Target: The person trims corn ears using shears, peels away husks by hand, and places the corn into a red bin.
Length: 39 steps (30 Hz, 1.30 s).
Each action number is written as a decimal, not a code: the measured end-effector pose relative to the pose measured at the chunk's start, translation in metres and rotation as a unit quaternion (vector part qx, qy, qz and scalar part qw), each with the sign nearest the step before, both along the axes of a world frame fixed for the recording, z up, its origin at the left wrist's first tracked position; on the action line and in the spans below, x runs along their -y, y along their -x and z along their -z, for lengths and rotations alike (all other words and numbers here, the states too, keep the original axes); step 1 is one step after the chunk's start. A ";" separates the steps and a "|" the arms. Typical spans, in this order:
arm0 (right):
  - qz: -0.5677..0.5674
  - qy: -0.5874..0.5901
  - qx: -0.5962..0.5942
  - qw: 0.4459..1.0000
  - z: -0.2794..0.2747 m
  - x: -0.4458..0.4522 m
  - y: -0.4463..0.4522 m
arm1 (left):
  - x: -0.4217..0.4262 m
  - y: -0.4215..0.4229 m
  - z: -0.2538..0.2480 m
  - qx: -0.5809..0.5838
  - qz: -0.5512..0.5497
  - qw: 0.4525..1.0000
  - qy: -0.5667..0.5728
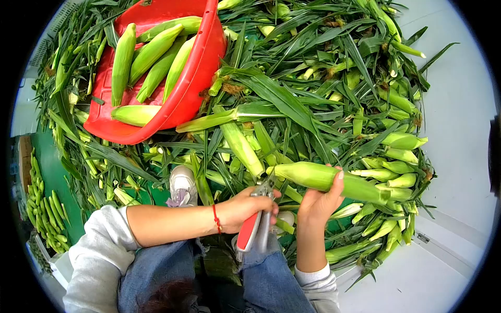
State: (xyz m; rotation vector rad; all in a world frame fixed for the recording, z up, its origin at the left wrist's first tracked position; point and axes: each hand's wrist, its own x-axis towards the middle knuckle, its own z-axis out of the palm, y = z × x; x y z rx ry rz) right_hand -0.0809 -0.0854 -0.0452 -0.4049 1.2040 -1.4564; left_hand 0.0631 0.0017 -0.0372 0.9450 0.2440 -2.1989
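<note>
My left hand (245, 208), with a red string bracelet at its wrist, is closed around pruning shears (249, 232) with red-and-silver handles. The blades point up, close to the narrow end of a husked green ear of corn (318, 177). My right hand (321, 206) grips that ear from below, the thumb along its side, and holds it roughly level. I cannot tell whether the blades touch the ear. Just beyond the shears, another green ear (241, 148) lies on the heap of leaves.
A red plastic basin (201, 68) holding several ears tilts on the leaf pile (292, 99) at the upper left. More ears (402, 141) lie along the right edge beside a white wall (459, 104). Corn also lies on the green floor (49, 141) at far left. My shoe (182, 182) stands among the leaves.
</note>
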 end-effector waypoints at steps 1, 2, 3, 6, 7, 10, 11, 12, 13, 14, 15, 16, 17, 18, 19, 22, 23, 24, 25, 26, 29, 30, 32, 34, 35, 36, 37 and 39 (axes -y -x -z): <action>0.010 -0.022 -0.001 1.000 -0.001 0.004 0.001 | -0.004 0.001 0.001 -0.001 0.001 1.000 0.005; 0.007 -0.052 0.048 0.997 0.000 0.010 0.010 | -0.007 -0.002 0.008 0.041 0.033 0.998 0.034; -0.013 -0.046 0.069 0.997 0.002 0.015 0.017 | -0.010 -0.008 0.017 0.085 0.064 0.992 0.066; -0.042 -0.047 0.067 0.996 0.003 0.013 0.027 | -0.008 -0.020 0.022 0.208 0.059 0.964 0.156; -0.056 -0.057 0.060 0.995 -0.001 0.007 0.021 | -0.001 -0.021 0.015 0.247 0.050 0.944 0.212; -0.089 -0.098 0.047 0.990 -0.005 -0.011 0.002 | 0.018 -0.021 0.008 0.368 0.197 0.818 0.397; -0.114 -0.078 0.046 0.989 -0.004 -0.013 0.001 | 0.024 -0.023 -0.006 0.383 0.255 0.795 0.395; -0.136 -0.060 0.044 0.988 -0.004 -0.014 0.002 | 0.022 -0.022 -0.003 0.396 0.215 0.796 0.404; -0.157 -0.042 0.044 0.986 -0.003 -0.015 0.003 | 0.021 -0.024 -0.001 0.415 0.225 0.777 0.416; -0.161 -0.037 0.054 0.985 -0.003 -0.017 0.004 | 0.019 -0.024 -0.002 0.409 0.229 0.779 0.416; -0.165 -0.038 0.060 0.984 -0.002 -0.018 0.005 | 0.018 -0.025 -0.002 0.405 0.234 0.780 0.416; -0.171 -0.041 0.066 0.982 -0.001 -0.019 0.005 | 0.016 -0.026 -0.002 0.390 0.232 0.790 0.413; -0.177 -0.043 0.073 0.981 -0.001 -0.020 0.005 | 0.014 -0.026 -0.002 0.375 0.229 0.799 0.409; -0.179 -0.040 0.072 0.980 0.000 -0.021 0.004 | 0.012 -0.026 -0.002 0.361 0.226 0.808 0.406; -0.181 -0.037 0.071 0.980 0.001 -0.022 0.003 | 0.011 -0.025 -0.003 0.371 0.226 0.806 0.402; -0.180 -0.024 0.030 0.983 0.001 -0.025 -0.002 | 0.007 -0.022 -0.007 0.400 0.233 0.796 0.390; -0.178 -0.019 0.011 0.984 0.001 -0.025 -0.004 | 0.006 -0.022 -0.006 0.402 0.224 0.798 0.389; -0.176 -0.025 0.004 0.984 -0.001 -0.025 -0.006 | 0.004 -0.022 -0.006 0.404 0.213 0.801 0.388; -0.174 -0.032 -0.002 0.984 -0.003 -0.025 -0.009 | 0.003 -0.022 -0.006 0.406 0.203 0.803 0.386; -0.170 -0.039 -0.008 0.985 -0.004 -0.024 -0.011 | 0.001 -0.022 -0.004 0.398 0.191 0.817 0.371; -0.210 -0.051 0.145 0.966 -0.003 -0.015 -0.007 | -0.001 -0.021 0.006 0.349 0.134 0.867 0.331; -0.206 -0.055 0.178 0.961 -0.004 -0.014 -0.006 | -0.001 -0.022 0.006 0.316 0.100 0.888 0.318; -0.198 -0.058 0.241 0.948 -0.008 -0.010 -0.004 | 0.001 -0.029 0.003 0.269 0.055 0.916 0.293; -0.121 -0.126 0.287 0.942 -0.018 -0.003 -0.003 | 0.001 -0.035 0.003 0.212 -0.016 0.943 0.254; -0.145 -0.103 0.301 0.937 -0.014 -0.001 0.003 | -0.001 -0.042 0.005 0.210 -0.031 0.943 0.256; -0.169 -0.080 0.314 0.931 -0.005 0.000 0.012 | -0.004 -0.052 0.004 0.313 0.045 0.902 0.294; -0.193 -0.057 0.328 0.923 0.000 0.001 0.016 | -0.007 -0.054 -0.003 0.358 0.052 0.879 0.311; -0.210 -0.033 0.242 0.947 0.007 0.002 0.020 | -0.001 -0.063 -0.028 0.520 0.341 0.741 0.253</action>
